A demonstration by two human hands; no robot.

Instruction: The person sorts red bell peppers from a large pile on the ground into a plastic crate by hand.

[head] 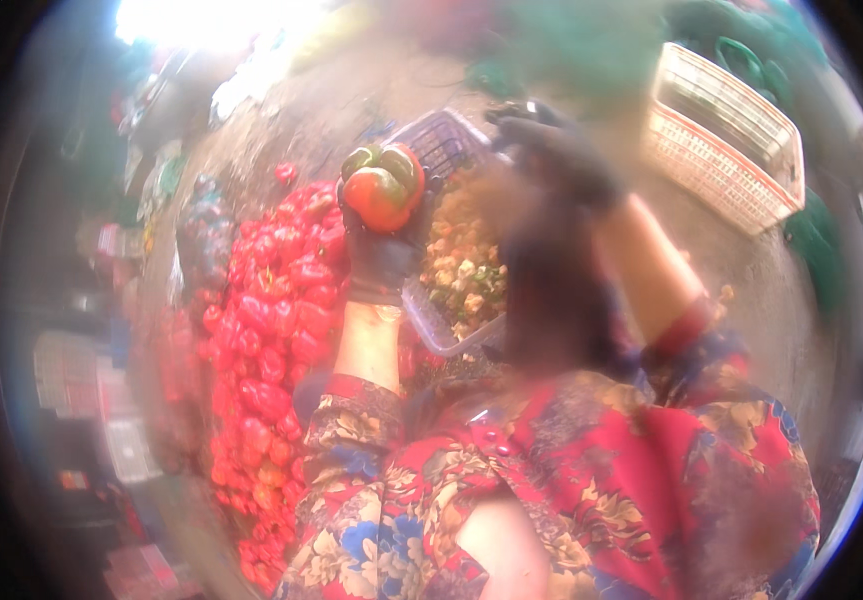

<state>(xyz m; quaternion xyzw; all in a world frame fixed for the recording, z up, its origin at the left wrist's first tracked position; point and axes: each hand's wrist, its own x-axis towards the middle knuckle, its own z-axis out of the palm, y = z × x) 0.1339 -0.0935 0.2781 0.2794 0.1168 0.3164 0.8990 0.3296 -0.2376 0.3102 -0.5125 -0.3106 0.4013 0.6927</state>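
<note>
My left hand (386, 259), in a dark glove, holds a large red-and-green bell pepper (386, 196) with its lobed green end facing up. Also gloved in black is my right hand (562, 154), raised to the right of the pepper. Something small and dark shows by its fingertips, too blurred to tell whether it is held. Between and below the hands sits a pale purple plastic crate (439, 346). Pale and green pepper trimmings (469, 281) lie inside it. A blurred dark shape (559, 292) covers the crate's right side.
A long heap of red bell peppers (274, 307) runs along the left of the crate. To the upper right, a pale plastic basket (728, 161) stands on the floor (739, 270). Green material (814, 255) lies near it. Blurred boxes (127, 450) are at far left.
</note>
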